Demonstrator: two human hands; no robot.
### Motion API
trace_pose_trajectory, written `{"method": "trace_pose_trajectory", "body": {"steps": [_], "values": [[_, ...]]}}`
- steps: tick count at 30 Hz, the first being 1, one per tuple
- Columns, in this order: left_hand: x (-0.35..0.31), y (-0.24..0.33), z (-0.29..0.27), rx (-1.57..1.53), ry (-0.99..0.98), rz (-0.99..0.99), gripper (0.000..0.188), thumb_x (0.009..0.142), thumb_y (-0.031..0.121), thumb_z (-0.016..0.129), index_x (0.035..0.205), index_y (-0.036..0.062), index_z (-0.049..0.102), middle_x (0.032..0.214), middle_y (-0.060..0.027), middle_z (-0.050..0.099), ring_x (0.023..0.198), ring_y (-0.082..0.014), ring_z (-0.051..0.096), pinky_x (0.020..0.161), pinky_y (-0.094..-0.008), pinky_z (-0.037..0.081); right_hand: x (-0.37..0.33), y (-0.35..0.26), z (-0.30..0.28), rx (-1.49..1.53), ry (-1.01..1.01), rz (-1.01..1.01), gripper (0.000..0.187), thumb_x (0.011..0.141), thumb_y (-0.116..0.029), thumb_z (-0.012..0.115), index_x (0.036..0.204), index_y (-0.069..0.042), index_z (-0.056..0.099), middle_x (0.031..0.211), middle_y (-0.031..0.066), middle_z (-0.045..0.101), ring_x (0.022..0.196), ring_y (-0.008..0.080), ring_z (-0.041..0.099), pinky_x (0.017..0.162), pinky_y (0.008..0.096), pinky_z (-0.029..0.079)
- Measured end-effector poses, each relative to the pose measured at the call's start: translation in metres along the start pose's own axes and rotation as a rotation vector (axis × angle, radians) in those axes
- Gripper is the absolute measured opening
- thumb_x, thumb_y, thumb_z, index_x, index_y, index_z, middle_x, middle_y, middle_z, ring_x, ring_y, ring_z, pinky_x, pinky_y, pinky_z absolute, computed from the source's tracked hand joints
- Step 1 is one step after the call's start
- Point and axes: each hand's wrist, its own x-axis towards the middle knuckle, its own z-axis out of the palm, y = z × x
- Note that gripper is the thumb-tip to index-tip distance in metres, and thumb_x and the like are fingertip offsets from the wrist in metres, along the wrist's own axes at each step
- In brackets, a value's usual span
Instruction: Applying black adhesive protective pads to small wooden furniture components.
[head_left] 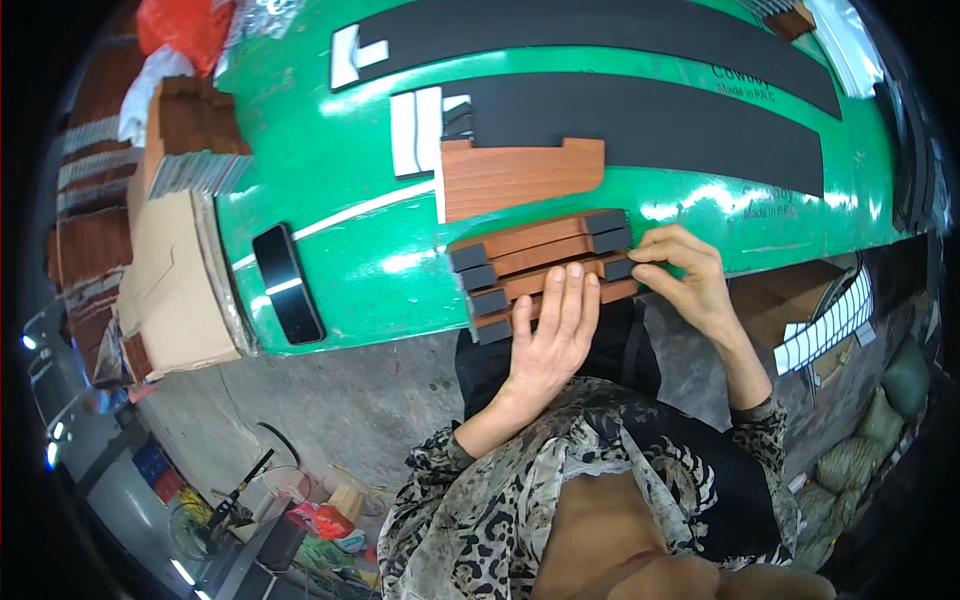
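Several brown wood-grain panels lie side by side near the table's front edge, with dark grey pads on their ends. My left hand rests flat across the nearer panels, its fingers stretched out. At their right end, the thumb and forefinger of my right hand close in a pinch on the dark grey pad of one panel. Just beyond lies another wood-grain panel with a notched edge. It partly covers a long dark grey sheet that has a white backing strip at its left end.
The green table carries a black phone at left, beside a cardboard box and stacked brown panels. A second dark sheet lies at the back. Below the table at right hangs a white grid-patterned sheet.
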Motion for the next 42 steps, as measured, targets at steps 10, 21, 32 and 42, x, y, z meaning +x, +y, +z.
{"method": "trace_pose_trajectory", "body": {"steps": [10, 21, 32, 42], "values": [[0.006, -0.003, -0.003, -0.156, 0.025, -0.053, 0.042, 0.083, 0.018, 0.049, 0.124, 0.0063, 0.052, 0.133, -0.0122, 0.047, 0.128, -0.0257, 0.04, 0.104, -0.0472, 0.024, 0.133, -0.033, 0.026, -0.163, -0.175, -0.251, 0.014, 0.08, -0.005, 0.062, 0.093, -0.002, 0.067, 0.087, 0.0104, 0.063, 0.079, 0.0265, 0.061, 0.069, 0.0333, 0.048], [0.005, -0.007, 0.009, -0.113, 0.195, -0.005, 0.047, 0.083, 0.022, 0.044, 0.123, -0.0002, 0.051, 0.124, -0.0127, 0.047, 0.122, -0.0254, 0.04, 0.1, -0.0404, 0.032, 0.309, -0.028, 0.13, -0.608, -0.131, -0.396, 0.018, 0.079, -0.017, 0.065, 0.087, -0.001, 0.064, 0.085, 0.0136, 0.062, 0.082, 0.0311, 0.06, 0.072, 0.0396, 0.048], [0.004, -0.008, 0.023, -0.092, 0.394, 0.029, 0.043, 0.084, 0.022, 0.046, 0.118, -0.0025, 0.057, 0.123, -0.0137, 0.051, 0.116, -0.0268, 0.049, 0.1, -0.0431, 0.036, 0.353, -0.019, 0.152, -0.995, -0.114, -0.699, 0.014, 0.074, -0.008, 0.065, 0.076, 0.003, 0.056, 0.079, 0.0177, 0.062, 0.074, 0.035, 0.061, 0.065, 0.0417, 0.051], [-0.003, -0.002, 0.013, -0.2, 0.301, 0.03, 0.045, 0.084, 0.021, 0.046, 0.12, -0.0048, 0.054, 0.124, -0.016, 0.049, 0.118, -0.0287, 0.046, 0.098, -0.0407, 0.037, 0.352, -0.022, 0.138, -0.529, -0.083, -0.166, 0.022, 0.08, -0.013, 0.049, 0.084, 0.006, 0.061, 0.082, 0.0206, 0.065, 0.075, 0.0316, 0.065, 0.069, 0.0365, 0.053]]}}
